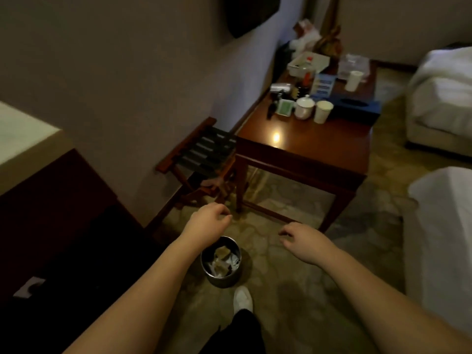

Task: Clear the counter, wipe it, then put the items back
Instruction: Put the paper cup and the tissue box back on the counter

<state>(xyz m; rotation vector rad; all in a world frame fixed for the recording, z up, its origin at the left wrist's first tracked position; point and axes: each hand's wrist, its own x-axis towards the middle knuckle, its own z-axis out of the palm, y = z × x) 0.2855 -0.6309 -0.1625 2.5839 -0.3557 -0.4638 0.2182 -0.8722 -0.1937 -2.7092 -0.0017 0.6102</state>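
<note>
A dark wooden table (319, 146) stands ahead against the wall. Its far half is crowded: two paper cups (323, 111), a white lidded cup (304, 107), a blue tissue box (357, 104), a white tray (307, 63) and bottles (306, 77). Its near half is bare and shiny. My left hand (208, 221) hangs in the air above a metal waste bin (221, 261), fingers loosely curled, holding nothing. My right hand (302, 237) hovers at the same height to the right, also loosely curled and holding nothing. Both hands are well short of the table.
A folding luggage rack (204, 152) stands left of the table by the wall. Beds with white linen (441, 93) fill the right side. A pale counter corner (23, 139) juts in at the left. My foot (243, 297) is on the patterned carpet behind the bin.
</note>
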